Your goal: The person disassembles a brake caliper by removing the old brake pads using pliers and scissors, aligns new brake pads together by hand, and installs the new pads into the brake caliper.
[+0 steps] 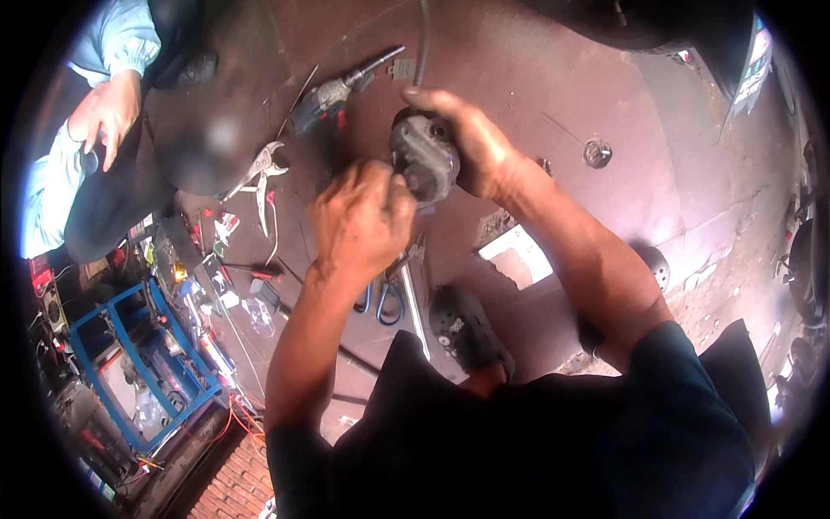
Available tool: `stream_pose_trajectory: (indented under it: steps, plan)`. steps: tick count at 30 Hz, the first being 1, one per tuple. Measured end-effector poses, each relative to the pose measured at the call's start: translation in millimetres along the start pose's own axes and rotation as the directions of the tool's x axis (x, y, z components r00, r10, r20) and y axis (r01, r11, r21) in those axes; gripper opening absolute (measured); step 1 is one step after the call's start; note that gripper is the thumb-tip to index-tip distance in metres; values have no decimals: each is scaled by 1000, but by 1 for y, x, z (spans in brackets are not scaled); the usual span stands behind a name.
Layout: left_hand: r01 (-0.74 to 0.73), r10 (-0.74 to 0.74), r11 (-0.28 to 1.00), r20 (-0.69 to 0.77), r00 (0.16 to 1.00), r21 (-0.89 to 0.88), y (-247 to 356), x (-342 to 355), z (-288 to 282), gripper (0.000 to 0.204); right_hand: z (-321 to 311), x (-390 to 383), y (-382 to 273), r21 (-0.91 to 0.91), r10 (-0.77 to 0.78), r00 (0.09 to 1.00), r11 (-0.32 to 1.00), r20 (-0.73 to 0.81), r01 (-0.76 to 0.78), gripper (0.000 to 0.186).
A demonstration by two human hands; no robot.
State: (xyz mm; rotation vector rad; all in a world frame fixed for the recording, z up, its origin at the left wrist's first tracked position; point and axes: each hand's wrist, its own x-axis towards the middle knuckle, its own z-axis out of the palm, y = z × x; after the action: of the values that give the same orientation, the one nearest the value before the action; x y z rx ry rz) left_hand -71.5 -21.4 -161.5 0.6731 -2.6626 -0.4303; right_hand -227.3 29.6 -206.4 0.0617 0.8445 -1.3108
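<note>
My right hand is wrapped around the back and side of a grimy grey housing with a dark hole in its top, held up in front of me. A grey cord or hose runs upward behind it. My left hand is curled at the lower left of the housing, its fingertips pressed against it and partly hidden. On the floor around them lie a power drill, silver locking pliers, blue-handled scissors and a long silver tool. My shoe is below.
Another person's hands are at the upper left, beside a blurred dark object. A blue frame, scattered tools and orange cords fill the left. A pale square and a small round piece lie right of centre.
</note>
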Motion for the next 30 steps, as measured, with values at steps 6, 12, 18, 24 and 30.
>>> stream_pose_trajectory:
  steps: [6, 12, 18, 24, 30]
  plan:
    - [100, -100, 995, -48, 994, -9, 1, -8, 21, 15, -13, 7, 16, -190, -237, 971, 954, -9, 231, 41]
    - [572, -791, -339, 556, 257, -747, 17, -10, 24, 21, -5, 30, 26, -529, -507, 858, 708, 81, 468, 40]
    - [480, -725, -479, 639, 255, -735, 13, -17, 23, 23, -2, 41, 31, -445, -511, 827, 700, 235, 559, 37]
    - [521, -571, 763, -19, 821, -383, -9, -34, 43, 22, -17, 43, 38, -476, -454, 877, 743, 156, 470, 38]
    - [519, -668, 440, 118, 735, -733, 0, -43, 29, 31, -23, 31, 38, 174, -110, 994, 979, 19, 105, 46]
